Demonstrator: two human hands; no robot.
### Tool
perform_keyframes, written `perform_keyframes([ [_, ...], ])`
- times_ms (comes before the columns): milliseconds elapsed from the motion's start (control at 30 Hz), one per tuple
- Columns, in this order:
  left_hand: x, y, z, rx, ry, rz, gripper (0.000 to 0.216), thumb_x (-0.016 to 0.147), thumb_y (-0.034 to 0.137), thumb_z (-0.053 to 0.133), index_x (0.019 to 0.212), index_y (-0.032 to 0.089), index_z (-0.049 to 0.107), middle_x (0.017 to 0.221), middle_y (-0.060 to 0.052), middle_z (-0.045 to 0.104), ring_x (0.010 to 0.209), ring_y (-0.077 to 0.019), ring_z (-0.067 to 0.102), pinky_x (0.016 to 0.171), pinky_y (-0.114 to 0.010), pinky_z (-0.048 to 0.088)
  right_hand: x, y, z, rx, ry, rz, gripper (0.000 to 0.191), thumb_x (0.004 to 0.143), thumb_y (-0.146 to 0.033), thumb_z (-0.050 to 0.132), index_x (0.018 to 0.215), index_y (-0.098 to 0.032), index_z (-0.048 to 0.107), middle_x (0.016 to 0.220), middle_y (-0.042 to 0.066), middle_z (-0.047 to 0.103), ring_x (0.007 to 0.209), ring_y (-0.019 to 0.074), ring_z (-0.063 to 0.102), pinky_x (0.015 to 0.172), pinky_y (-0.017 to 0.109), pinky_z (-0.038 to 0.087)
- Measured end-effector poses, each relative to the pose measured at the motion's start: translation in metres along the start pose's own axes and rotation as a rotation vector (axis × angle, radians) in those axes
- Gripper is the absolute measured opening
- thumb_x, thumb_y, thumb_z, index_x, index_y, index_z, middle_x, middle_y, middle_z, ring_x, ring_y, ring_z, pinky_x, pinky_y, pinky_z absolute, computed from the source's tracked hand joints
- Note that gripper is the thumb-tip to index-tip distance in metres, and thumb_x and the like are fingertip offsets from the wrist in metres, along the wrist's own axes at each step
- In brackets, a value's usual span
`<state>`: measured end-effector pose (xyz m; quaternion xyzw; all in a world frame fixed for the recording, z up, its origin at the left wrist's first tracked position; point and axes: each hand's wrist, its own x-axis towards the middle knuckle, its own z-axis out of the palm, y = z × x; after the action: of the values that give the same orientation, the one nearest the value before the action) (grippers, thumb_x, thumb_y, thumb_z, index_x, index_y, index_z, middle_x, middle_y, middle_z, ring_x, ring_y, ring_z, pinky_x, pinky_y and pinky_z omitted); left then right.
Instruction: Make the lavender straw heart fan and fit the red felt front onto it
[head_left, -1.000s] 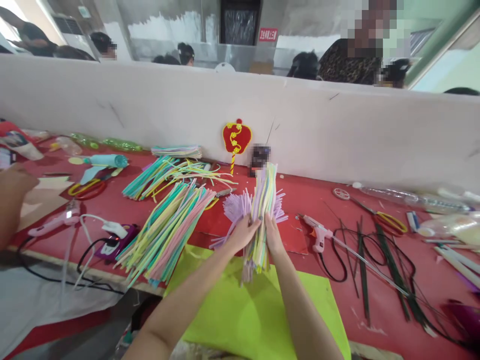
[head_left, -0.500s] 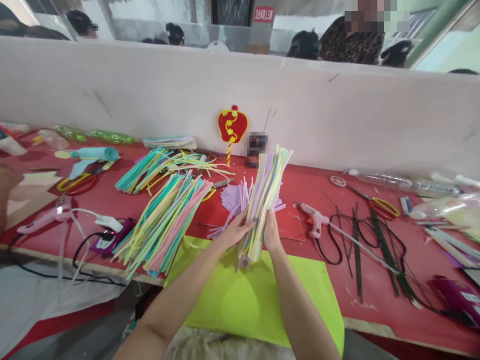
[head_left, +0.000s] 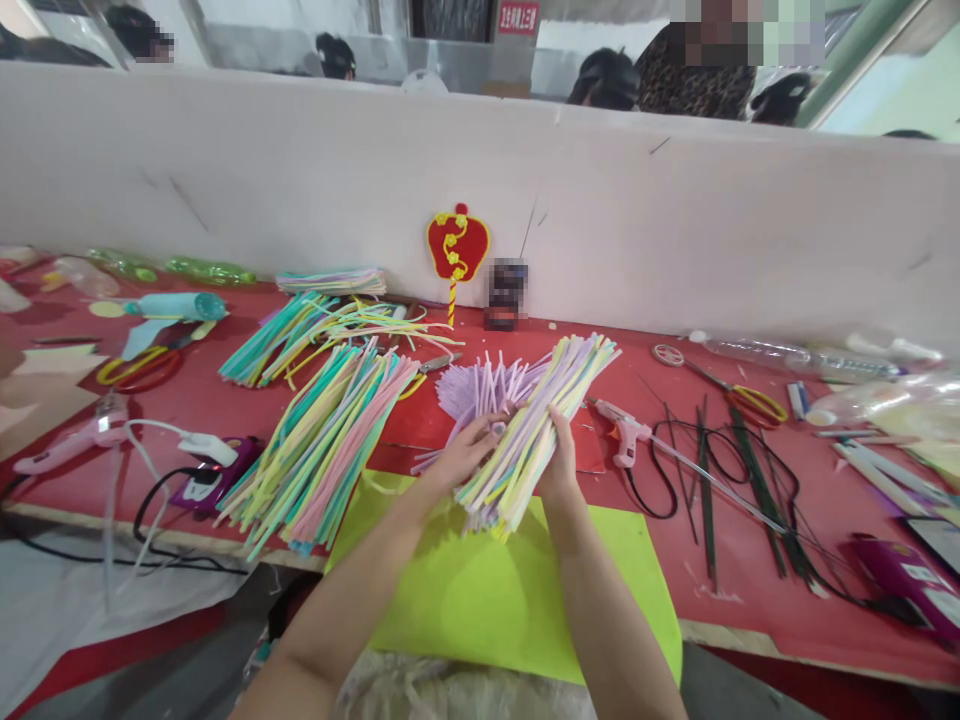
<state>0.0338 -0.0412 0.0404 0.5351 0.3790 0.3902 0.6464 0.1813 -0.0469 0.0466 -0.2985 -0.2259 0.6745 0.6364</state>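
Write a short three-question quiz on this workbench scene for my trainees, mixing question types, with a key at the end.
1. Multiple choice: What do the left hand and right hand hold between them?
A) a pair of scissors
B) a bundle of pastel stems
C) a green bottle

2. True or false: A pink glue gun lies on the red table, to the right of the right hand.

3. Fill in the colour: Beneath the forearms is a ____ sheet.

Key: 1. B; 2. True; 3. lime green
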Motion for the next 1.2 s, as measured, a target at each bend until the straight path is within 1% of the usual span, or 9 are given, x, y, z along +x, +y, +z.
perform_keyframes([
  [133, -0.004, 0.011, -0.002, 0.128, -0.098, 0.195, 0.033, 0.079, 0.044, 0.064, 0.1, 0.018, 0.062, 0.116, -0.009, 0.059, 0.106, -0.0214, 0.057, 0.087, -0.031, 0.045, 0.004, -0.008, -0.004, 0.117, 0.034, -0.087, 0.028, 0.074, -0.044, 0.061, 0.083, -0.018, 0.064, 0.074, 0.0, 0.068, 0.071, 0.0149, 0.065, 0.068, 0.028, 0.056],
  [200, -0.006, 0.015, -0.003, 0.26, -0.133, 0.302, 0.022, 0.082, 0.038, 0.062, 0.093, 0.018, 0.065, 0.124, -0.01, 0.053, 0.112, -0.0211, 0.053, 0.088, -0.03, 0.045, 0.006, -0.01, -0.006, 0.151, 0.056, -0.068, 0.027, 0.074, -0.042, 0.062, 0.084, -0.017, 0.063, 0.072, -0.001, 0.066, 0.068, 0.0137, 0.064, 0.066, 0.027, 0.056],
  [333, -0.011, 0.021, -0.001, 0.475, -0.168, 0.438, 0.01, 0.083, 0.027, 0.061, 0.083, 0.017, 0.064, 0.122, -0.009, 0.051, 0.114, -0.0196, 0.051, 0.095, -0.032, 0.041, 0.006, -0.009, -0.007, 0.12, 0.09, -0.008, 0.028, 0.073, -0.042, 0.063, 0.083, -0.016, 0.062, 0.067, 0.0, 0.063, 0.062, 0.0139, 0.062, 0.06, 0.027, 0.055],
  [533, -0.016, 0.028, -0.005, 0.537, -0.189, 0.421, 0.016, 0.08, 0.027, 0.064, 0.071, 0.016, 0.058, 0.109, -0.007, 0.052, 0.107, -0.0194, 0.051, 0.097, -0.034, 0.038, 0.009, -0.012, -0.013, 0.104, 0.119, -0.053, 0.028, 0.075, -0.044, 0.062, 0.083, -0.016, 0.06, 0.067, -0.001, 0.061, 0.059, 0.0139, 0.06, 0.058, 0.028, 0.054],
  [700, -0.017, 0.036, -0.023, 0.449, -0.409, 0.325, 0.025, 0.079, 0.038, 0.066, 0.072, 0.015, 0.061, 0.097, -0.005, 0.051, 0.09, -0.0152, 0.052, 0.082, -0.027, 0.041, 0.012, -0.015, -0.018, 0.14, 0.176, -0.237, 0.024, 0.079, -0.04, 0.06, 0.082, -0.016, 0.06, 0.069, -0.002, 0.06, 0.061, 0.0108, 0.06, 0.061, 0.024, 0.052],
  [800, -0.017, 0.038, -0.033, 0.379, -0.529, 0.268, 0.029, 0.075, 0.043, 0.069, 0.073, 0.014, 0.064, 0.083, -0.002, 0.052, 0.075, -0.0118, 0.049, 0.072, -0.024, 0.04, 0.012, -0.014, -0.019, 0.12, 0.179, -0.245, 0.025, 0.079, -0.041, 0.06, 0.083, -0.016, 0.06, 0.069, -0.002, 0.06, 0.063, 0.0109, 0.06, 0.063, 0.024, 0.052],
  [900, -0.017, 0.038, -0.035, 0.37, -0.569, 0.246, 0.028, 0.075, 0.044, 0.069, 0.081, 0.016, 0.07, 0.072, 0.0, 0.053, 0.065, -0.0098, 0.046, 0.066, -0.022, 0.038, 0.014, -0.015, -0.023, 0.136, 0.175, -0.236, 0.025, 0.081, -0.043, 0.058, 0.082, -0.018, 0.059, 0.069, -0.003, 0.06, 0.062, 0.0108, 0.06, 0.063, 0.025, 0.052],
  [1067, -0.016, 0.034, -0.029, 0.368, -0.686, 0.294, 0.033, 0.083, 0.044, 0.06, 0.087, 0.016, 0.075, 0.074, -0.005, 0.065, 0.069, -0.0116, 0.054, 0.072, -0.024, 0.041, 0.017, -0.02, -0.031, 0.167, 0.177, -0.271, 0.023, 0.082, -0.041, 0.056, 0.079, -0.019, 0.058, 0.07, -0.004, 0.059, 0.064, 0.0106, 0.06, 0.065, 0.025, 0.053],
  [1200, -0.011, 0.03, -0.029, 0.333, -0.75, 0.239, 0.034, 0.081, 0.044, 0.062, 0.088, 0.014, 0.075, 0.08, -0.009, 0.07, 0.073, -0.0132, 0.06, 0.072, -0.023, 0.044, 0.02, -0.022, -0.033, 0.099, 0.267, -0.362, 0.023, 0.081, -0.042, 0.058, 0.081, -0.018, 0.058, 0.068, -0.003, 0.06, 0.063, 0.012, 0.061, 0.062, 0.026, 0.053],
])
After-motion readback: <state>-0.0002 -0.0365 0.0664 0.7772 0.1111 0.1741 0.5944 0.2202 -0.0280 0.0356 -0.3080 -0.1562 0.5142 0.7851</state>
